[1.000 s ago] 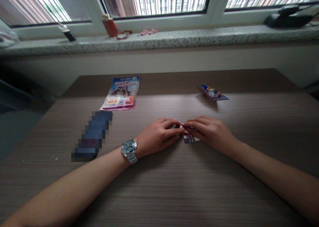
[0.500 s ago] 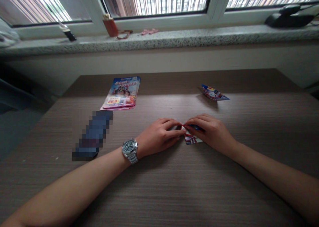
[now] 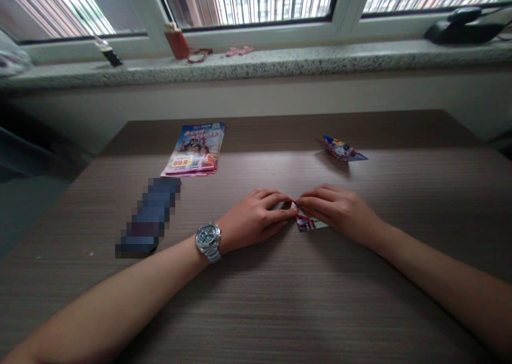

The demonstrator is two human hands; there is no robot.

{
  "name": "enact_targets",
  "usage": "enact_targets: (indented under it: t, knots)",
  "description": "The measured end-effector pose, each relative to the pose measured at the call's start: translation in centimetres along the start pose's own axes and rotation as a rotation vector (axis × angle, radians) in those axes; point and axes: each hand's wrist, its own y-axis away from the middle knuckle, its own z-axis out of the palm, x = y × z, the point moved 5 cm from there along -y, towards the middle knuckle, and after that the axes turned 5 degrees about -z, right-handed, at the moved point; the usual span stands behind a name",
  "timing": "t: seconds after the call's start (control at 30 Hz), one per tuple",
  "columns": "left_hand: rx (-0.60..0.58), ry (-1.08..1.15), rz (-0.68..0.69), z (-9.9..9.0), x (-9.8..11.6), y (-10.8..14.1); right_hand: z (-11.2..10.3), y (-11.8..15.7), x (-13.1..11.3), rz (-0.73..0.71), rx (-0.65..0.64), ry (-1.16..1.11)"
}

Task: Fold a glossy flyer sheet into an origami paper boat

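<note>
A small folded piece of printed paper (image 3: 307, 224) lies on the table in front of me, white, red and dark in colour. My left hand (image 3: 262, 215), with a metal watch (image 3: 208, 237) on its wrist, pinches the paper's left corner between thumb and fingers. From the other side my right hand (image 3: 340, 208) presses its closed fingers on the paper's upper part and hides much of it. Farther back on the right stands a folded paper piece (image 3: 344, 148) with a blue and red print, touched by neither hand.
A stack of printed flyers (image 3: 196, 150) lies at the back left of the wooden table (image 3: 256, 305). Nearer me is a blurred-out dark flat object (image 3: 150, 220). On the stone windowsill (image 3: 280, 64) sit a red case (image 3: 177, 43) and a black device (image 3: 464, 28).
My right hand's fingers have shifted slightly and flattened over the paper, with the thumb now tucked out of sight. My left hand keeps its hold on the corner.
</note>
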Motion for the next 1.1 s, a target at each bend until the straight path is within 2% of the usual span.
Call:
enact_targets:
  t: [0.17, 0.3, 0.77, 1.1]
  knots:
    - [0.0, -0.012, 0.003, -0.1, 0.0, 0.1, -0.6, 0.4, -0.4, -0.191, -0.091, 0.12]
    - [-0.002, -0.009, 0.0, -0.1, 0.0, 0.1, -0.9, 0.7, -0.6, -0.251, -0.113, 0.173]
    - [0.09, -0.07, -0.045, -1.1, 0.1, -0.4, -0.3, 0.3, -1.4, -0.213, -0.05, 0.017]
    - [0.034, 0.015, -0.06, -1.0, -0.2, 0.2, -0.5, 0.0, -1.8, -0.227, -0.031, 0.054]
